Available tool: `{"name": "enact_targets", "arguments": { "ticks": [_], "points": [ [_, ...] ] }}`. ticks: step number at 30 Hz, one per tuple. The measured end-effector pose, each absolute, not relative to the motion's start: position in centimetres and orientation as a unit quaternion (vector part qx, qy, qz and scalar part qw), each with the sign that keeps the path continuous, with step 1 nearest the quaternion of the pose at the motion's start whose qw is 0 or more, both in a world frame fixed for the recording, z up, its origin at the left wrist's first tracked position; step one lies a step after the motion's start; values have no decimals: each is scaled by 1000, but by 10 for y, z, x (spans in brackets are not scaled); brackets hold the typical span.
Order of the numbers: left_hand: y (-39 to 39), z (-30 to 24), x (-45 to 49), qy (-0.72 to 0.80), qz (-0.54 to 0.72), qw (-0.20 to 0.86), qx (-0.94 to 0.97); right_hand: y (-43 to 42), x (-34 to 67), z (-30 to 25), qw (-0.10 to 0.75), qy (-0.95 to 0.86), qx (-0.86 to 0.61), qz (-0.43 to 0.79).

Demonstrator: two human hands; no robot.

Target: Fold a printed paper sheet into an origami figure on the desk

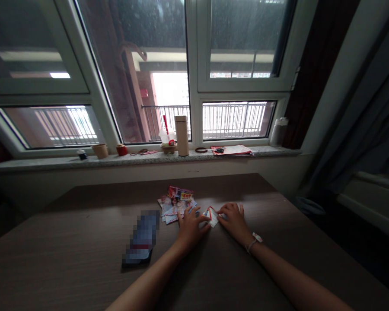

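Note:
A small piece of folded paper (212, 217), white with red and blue print, lies at the middle of the table between my hands. My left hand (190, 228) has its thumb and a finger closed on the paper's left edge, with the other fingers bent over the printed sheets. On the right edge of the paper, the fingertips of my right hand (234, 219) press together; a bracelet (253, 242) circles that wrist. Just beyond my left hand is a loose pile of colourful printed paper sheets (178, 201). A phone (141, 237), its screen pixelated, lies left of that hand.
The dark wooden table (68, 242) ends before a stone windowsill (142, 160). On the sill stand a beige thermos (181, 136), a plastic cup with a red straw (166, 136), a brown paper cup (100, 150), scissors (218, 150) on red papers, and a clear bottle (278, 131).

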State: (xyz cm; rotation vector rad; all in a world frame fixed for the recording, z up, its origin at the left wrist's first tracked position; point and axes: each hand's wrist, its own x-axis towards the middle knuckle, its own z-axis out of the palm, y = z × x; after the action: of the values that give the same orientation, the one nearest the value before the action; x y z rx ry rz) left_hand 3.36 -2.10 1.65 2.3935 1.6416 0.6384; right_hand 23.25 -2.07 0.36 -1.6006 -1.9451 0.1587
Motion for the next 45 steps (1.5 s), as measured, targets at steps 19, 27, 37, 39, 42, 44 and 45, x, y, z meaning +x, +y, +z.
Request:
{"name": "enact_targets", "arguments": {
  "ticks": [19, 27, 37, 39, 42, 44, 45],
  "points": [
    [-19, 16, 34, 569, 186, 92, 795, -24, 232, 3, 315, -799, -510, 57],
    [-16, 10, 32, 564, 196, 88, 797, -26, 234, 9, 293, -806, -511, 59],
    [-17, 10, 33, 565, 193, 85, 798, -26, 237, 9, 272, -818, -503, 63],
    [-18, 12, 33, 568, 191, 89, 796, -27, 237, 9, 271, -819, -502, 65],
    [-18, 13, 33, 567, 189, 92, 796, -28, 237, 10, 269, -818, -505, 68],
    [-18, 13, 33, 567, 189, 90, 797, -28, 237, 10, 267, -817, -506, 73],
    [-18, 13, 33, 567, 189, 90, 797, -28, 237, 10, 265, -817, -507, 75]
  ]
}}
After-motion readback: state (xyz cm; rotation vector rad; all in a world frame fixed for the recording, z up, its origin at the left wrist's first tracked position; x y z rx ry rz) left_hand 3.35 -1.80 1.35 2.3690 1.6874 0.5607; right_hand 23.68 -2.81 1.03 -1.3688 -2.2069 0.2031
